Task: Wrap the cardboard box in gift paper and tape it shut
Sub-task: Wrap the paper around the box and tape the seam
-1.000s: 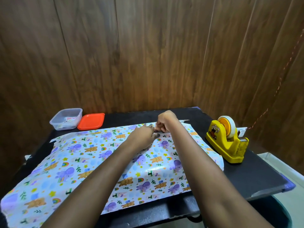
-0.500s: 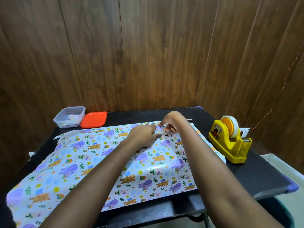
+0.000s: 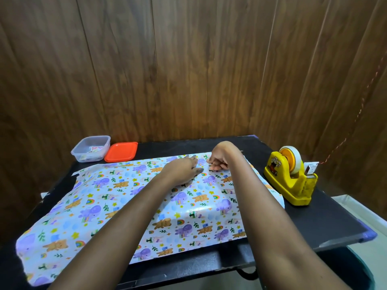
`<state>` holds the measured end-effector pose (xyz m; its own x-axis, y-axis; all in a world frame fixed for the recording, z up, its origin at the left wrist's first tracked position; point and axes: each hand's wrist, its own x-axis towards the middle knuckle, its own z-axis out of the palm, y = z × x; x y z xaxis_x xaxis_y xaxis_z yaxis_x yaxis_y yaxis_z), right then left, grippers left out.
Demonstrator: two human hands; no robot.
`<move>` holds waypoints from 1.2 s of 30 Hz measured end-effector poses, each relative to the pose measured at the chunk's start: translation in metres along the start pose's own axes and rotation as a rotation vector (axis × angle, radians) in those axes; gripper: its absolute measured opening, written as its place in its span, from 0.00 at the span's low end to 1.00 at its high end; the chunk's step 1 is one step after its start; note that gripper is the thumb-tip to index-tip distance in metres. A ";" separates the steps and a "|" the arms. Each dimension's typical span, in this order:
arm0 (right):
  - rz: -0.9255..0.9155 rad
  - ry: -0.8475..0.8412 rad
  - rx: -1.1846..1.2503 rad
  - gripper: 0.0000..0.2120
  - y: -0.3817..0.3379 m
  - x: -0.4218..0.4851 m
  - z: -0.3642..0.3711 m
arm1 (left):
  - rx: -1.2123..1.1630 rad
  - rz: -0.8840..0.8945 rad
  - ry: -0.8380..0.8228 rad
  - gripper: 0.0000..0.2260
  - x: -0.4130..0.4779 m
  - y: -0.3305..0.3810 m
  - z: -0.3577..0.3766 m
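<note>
The animal-print gift paper (image 3: 129, 206) lies spread over most of the black table (image 3: 326, 222) and bulges upward in the middle; the cardboard box itself is hidden from view. My left hand (image 3: 184, 170) rests flat on the paper near its far edge, fingers straight and pressing down. Just to its right, my right hand (image 3: 218, 161) has its fingers curled, with the tips pinching at the paper's surface. Whether a small piece of tape sits under those fingertips is too small to tell.
A yellow tape dispenser (image 3: 291, 178) with a roll of tape stands on the table's right side. At the back left sit a clear plastic tub (image 3: 91, 148) and its orange lid (image 3: 121, 151). Wood-panelled walls close in behind and to the right.
Both hands stay at the paper's far edge. My right hand has shifted slightly right, away from the left fingertips. The view has tilted a little.
</note>
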<state>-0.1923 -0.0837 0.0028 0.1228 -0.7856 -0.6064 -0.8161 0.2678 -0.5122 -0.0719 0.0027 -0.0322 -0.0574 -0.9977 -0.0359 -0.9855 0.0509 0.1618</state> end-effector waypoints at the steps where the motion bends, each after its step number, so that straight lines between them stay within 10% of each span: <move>1: -0.007 -0.009 0.024 0.15 0.005 -0.002 -0.002 | -0.005 -0.013 -0.007 0.23 0.000 0.000 -0.001; 8: -0.267 0.397 0.521 0.14 0.098 -0.027 -0.051 | -0.257 0.019 0.185 0.14 0.013 0.045 -0.007; 12: -0.080 0.869 0.160 0.08 0.170 -0.028 -0.091 | -0.277 0.195 0.195 0.14 0.022 0.112 -0.007; 16: 0.045 0.675 0.112 0.22 0.213 -0.018 -0.108 | -0.298 0.301 0.095 0.14 0.035 0.168 0.008; 31: -0.276 0.572 0.847 0.04 0.226 -0.029 -0.127 | -0.409 0.281 0.038 0.16 0.048 0.215 0.032; 36: -0.181 0.481 0.843 0.13 0.253 -0.023 -0.098 | -0.423 0.270 0.056 0.16 0.048 0.208 0.034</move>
<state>-0.4569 -0.0528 -0.0530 -0.1892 -0.9470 -0.2597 -0.1155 0.2841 -0.9518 -0.2849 -0.0333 -0.0338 -0.2815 -0.9528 0.1136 -0.7847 0.2967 0.5443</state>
